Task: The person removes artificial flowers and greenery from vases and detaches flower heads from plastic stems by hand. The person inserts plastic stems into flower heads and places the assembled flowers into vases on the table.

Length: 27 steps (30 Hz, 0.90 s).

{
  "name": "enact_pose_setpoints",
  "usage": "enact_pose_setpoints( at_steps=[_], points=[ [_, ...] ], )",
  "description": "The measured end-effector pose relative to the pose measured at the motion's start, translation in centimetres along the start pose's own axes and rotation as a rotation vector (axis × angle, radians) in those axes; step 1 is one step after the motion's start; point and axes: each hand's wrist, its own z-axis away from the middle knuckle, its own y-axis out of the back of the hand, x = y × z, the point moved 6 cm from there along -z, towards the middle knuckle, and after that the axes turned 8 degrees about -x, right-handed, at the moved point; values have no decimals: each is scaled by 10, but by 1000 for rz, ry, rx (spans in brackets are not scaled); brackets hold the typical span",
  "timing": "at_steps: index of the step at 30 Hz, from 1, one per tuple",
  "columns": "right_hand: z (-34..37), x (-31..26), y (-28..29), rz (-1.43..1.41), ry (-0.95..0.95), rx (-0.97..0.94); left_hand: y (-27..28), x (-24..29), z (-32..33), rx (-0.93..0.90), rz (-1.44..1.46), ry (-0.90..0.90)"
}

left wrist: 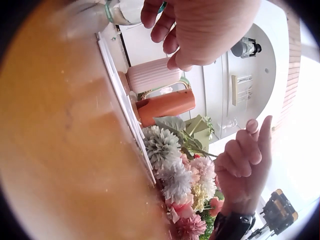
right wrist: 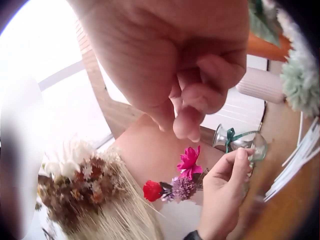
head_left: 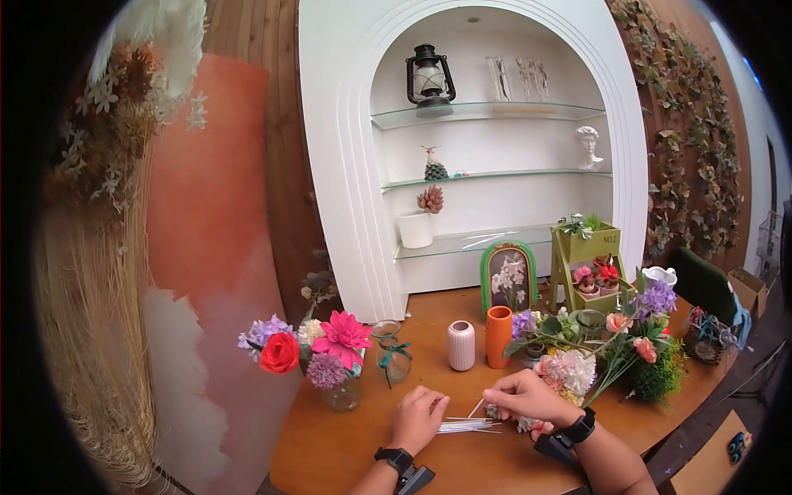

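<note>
A loose bundle of thin white sticks (head_left: 469,426) lies on the table between the two hands. One white stick (right wrist: 301,128) points away from the bundle at an angle; its end overlaps the right fingertips in the head view. Just left of the bundle, my left hand (head_left: 419,419) hovers with its fingers loosely bent and nothing between them. My right hand (head_left: 532,398) is above the bundle's right end, beside the flowers. Its fingers (left wrist: 242,152) are loosely curled, and no object shows in them in either wrist view.
Behind the hands stand a pink ribbed vase (head_left: 461,346), an orange vase (head_left: 498,337) and a glass vase with a green ribbon (head_left: 393,358). Flowers (head_left: 339,340) fill a glass jar at left. More artificial flowers (head_left: 572,371) lie at right. White shelves (head_left: 346,165) rise behind.
</note>
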Motion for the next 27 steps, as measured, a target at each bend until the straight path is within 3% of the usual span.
enact_pose_setpoints(
  at_steps=[1, 5, 11, 13, 17, 19, 22, 24, 27],
  points=[
    [-2, 9, 4, -201, 10, 11, 2, -4, -1, 34, 30, 28],
    [9, 25, 6, -327, -17, 62, 15, -15, -6, 168, 91, 92],
    [10, 27, 1, -254, -36, 96, 41, -17, -1, 309, 63, 132],
    [11, 29, -3, -237, -10, 104, 53, -11, 2, 359, -98, 92],
    [10, 26, -3, -267, 98, 165, 69, -28, 21, 304, -231, 148],
    [11, 27, 0, -241, 94, 175, 82, -48, 38, 314, -69, 256],
    [11, 28, 4, -199, 95, 187, 109, -112, 71, 474, 154, 491],
    [13, 22, 4, -230, 115, 192, 133, -118, 73, 536, 290, 594],
    [9, 27, 0, -242, 178, 211, 149, -108, 53, 495, 343, 576]
  ],
)
